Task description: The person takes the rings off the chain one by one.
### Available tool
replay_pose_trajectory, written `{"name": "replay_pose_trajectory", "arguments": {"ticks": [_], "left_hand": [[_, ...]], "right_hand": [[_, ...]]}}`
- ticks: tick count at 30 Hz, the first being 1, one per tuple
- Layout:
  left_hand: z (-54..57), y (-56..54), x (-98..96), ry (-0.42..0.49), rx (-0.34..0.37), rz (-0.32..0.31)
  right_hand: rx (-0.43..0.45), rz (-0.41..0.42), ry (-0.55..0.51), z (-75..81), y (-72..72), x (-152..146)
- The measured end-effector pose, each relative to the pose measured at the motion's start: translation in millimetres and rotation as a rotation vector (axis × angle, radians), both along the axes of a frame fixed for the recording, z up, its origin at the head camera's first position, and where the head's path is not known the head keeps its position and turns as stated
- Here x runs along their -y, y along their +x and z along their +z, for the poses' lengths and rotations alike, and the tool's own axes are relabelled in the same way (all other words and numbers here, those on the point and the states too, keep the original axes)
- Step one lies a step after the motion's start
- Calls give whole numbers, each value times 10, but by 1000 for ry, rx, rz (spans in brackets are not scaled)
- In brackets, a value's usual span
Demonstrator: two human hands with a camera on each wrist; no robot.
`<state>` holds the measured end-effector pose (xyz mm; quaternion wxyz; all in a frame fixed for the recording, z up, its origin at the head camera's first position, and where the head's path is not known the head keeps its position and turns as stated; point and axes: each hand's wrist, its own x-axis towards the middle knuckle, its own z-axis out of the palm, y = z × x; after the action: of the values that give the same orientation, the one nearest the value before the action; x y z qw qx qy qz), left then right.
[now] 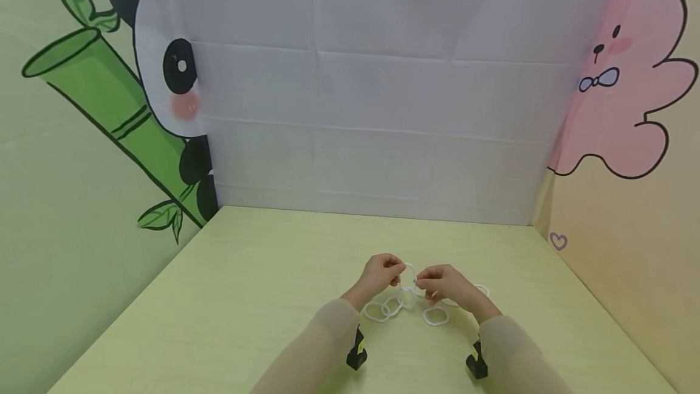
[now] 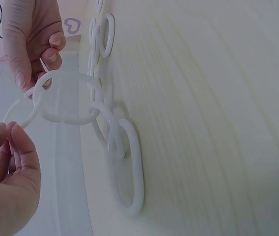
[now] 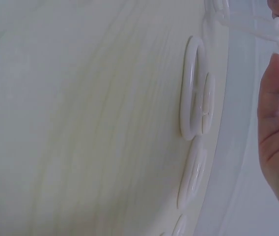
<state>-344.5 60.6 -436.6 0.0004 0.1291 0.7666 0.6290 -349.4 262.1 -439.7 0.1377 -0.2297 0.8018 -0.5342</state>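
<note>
My left hand point(image 1: 380, 273) pinches a white oval plastic link point(image 2: 17, 107) between thumb and fingertips, raised above the table. On the link's other side, my right hand point(image 1: 449, 286) pinches it with thumb and forefinger. A second white link point(image 2: 66, 121) is joined to the held one and hangs down. It leads to further joined links point(image 2: 135, 169) that lie or lean on the table. The exact spot where the right fingertips meet the link is partly hidden by the fingers.
A loose-looking white link point(image 1: 435, 316) lies on the table in front of the right hand. More white links point(image 3: 192, 172) lie beyond it, partly behind the right hand. A white cloth point(image 1: 377, 90) hangs at the table's back, with printed walls at both sides.
</note>
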Motion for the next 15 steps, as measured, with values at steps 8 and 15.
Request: {"name": "replay_pose_trajectory", "arguments": {"ticks": [8, 15], "left_hand": [[-13, -14, -10, 14, 0, 6], [-14, -23, -20, 29, -12, 9]], "right_hand": [[3, -18, -15, 0, -6, 10], [6, -11, -29, 11, -4, 25]]}}
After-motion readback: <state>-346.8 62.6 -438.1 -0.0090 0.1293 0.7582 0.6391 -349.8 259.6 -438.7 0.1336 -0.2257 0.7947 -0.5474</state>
